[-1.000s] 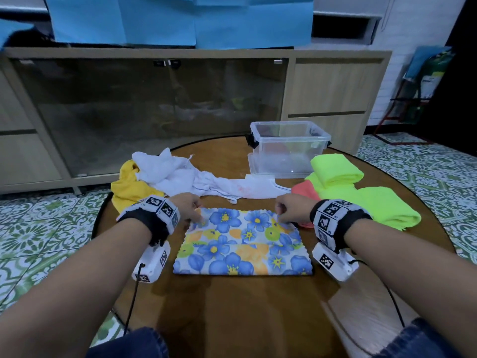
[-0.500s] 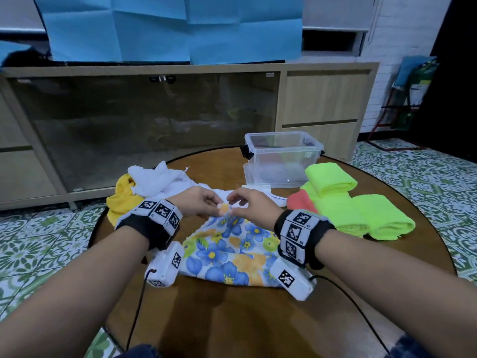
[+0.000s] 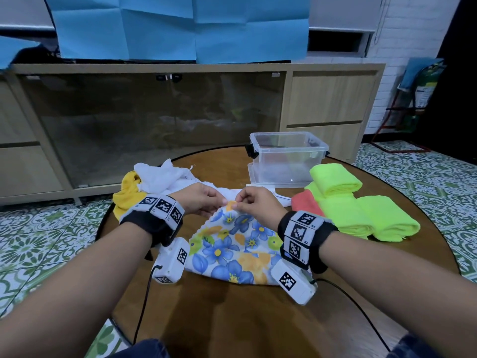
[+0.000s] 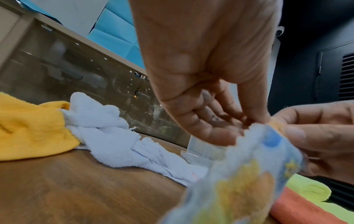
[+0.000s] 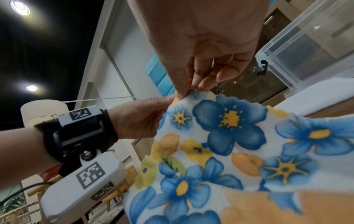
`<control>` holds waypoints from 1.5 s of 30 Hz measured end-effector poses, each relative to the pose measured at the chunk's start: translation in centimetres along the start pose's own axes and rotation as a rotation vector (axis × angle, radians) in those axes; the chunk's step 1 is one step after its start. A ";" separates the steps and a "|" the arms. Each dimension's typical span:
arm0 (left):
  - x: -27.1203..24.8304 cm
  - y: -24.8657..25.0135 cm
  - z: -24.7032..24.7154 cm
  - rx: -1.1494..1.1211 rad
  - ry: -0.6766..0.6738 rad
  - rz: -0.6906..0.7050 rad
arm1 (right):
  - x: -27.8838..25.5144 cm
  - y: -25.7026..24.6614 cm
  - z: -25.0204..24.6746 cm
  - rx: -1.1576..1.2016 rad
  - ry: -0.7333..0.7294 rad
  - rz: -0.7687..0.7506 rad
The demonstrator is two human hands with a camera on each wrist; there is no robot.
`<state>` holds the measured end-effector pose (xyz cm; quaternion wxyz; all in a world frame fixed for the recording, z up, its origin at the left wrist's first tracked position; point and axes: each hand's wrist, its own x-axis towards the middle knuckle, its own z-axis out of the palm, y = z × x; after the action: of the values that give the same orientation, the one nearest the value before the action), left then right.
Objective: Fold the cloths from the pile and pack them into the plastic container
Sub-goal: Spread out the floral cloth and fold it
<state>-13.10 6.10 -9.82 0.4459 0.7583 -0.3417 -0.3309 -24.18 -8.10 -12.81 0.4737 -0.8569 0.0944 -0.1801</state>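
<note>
A cloth printed with blue and orange flowers (image 3: 232,249) hangs over the round wooden table (image 3: 232,319), lifted by its top corners, which are brought together. My left hand (image 3: 204,200) and right hand (image 3: 251,202) both pinch those corners, fingertips nearly touching. In the right wrist view the right hand (image 5: 193,89) pinches the flowered cloth (image 5: 229,151) edge between thumb and fingers, and the left hand (image 5: 145,115) grips beside it. The left wrist view shows the left hand (image 4: 249,121) at the cloth (image 4: 249,174) corner. A clear plastic container (image 3: 287,156) stands open at the table's far side.
A loose pile of a white cloth (image 3: 165,177) and a yellow cloth (image 3: 126,192) lies at the far left. Folded neon-green cloths (image 3: 361,210) and a coral one (image 3: 304,202) lie at the right. A wooden cabinet (image 3: 180,120) stands behind the table.
Both hands drew the cloth's far corners inward until they met, then raised them off the table. The cloth went from lying flat to hanging in a gathered peak.
</note>
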 end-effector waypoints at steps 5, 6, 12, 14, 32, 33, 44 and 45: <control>0.1 -0.2 -0.4 -0.037 0.053 -0.038 | 0.0 -0.2 0.0 -0.007 0.038 -0.047; 0.1 -0.3 -0.6 -0.055 0.093 -0.046 | 0.1 -0.2 -0.1 0.005 0.038 -0.048; -0.2 0.2 -0.4 -0.038 0.166 -0.008 | 0.1 -0.5 -0.2 0.103 -0.100 -0.015; -0.3 0.6 0.1 -0.014 0.114 0.007 | 0.1 -0.5 -0.1 0.104 -0.074 0.009; -0.5 1.6 1.1 0.057 0.136 0.056 | 0.0 -0.6 -0.2 0.116 0.028 0.066; -0.4 1.6 1.2 0.051 0.136 0.060 | 0.1 -0.6 -0.3 0.112 0.035 0.068; -0.1 1.6 1.3 0.093 0.117 0.124 | 0.3 -0.4 -0.3 0.116 0.086 0.095; 0.1 1.5 1.3 0.120 0.125 0.134 | 0.3 -0.4 -0.3 0.107 0.087 0.085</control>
<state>-14.45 4.88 -9.00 0.4414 0.7782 -0.3822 -0.2312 -23.98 -8.23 -12.30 0.5216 -0.8169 0.1413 -0.2017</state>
